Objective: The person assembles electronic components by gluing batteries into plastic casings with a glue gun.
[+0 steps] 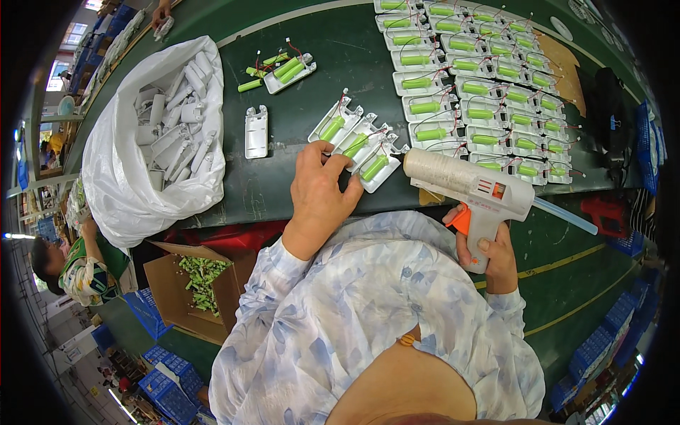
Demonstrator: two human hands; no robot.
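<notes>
My right hand (496, 258) grips a white hot glue gun (471, 180) with an orange trigger; a glue stick (565, 214) sticks out of its back. The gun's nozzle is close to the upper end of a white plastic casing (374, 172) holding a green battery. That casing is the nearest of three lying side by side at a slant, each with a battery and thin wires. My left hand (322, 195) has its thumb and bent fingers against the lower ends of these casings, holding them on the dark green table (283, 188).
Rows of battery-filled casings (482, 113) cover the table's right. A bare casing (256, 132) and another with loose batteries (289, 73) lie left. Beyond stands a white sack (106, 170) of casings. Below it is a cardboard box (166, 290) of green batteries. A person (85, 269) is at far left.
</notes>
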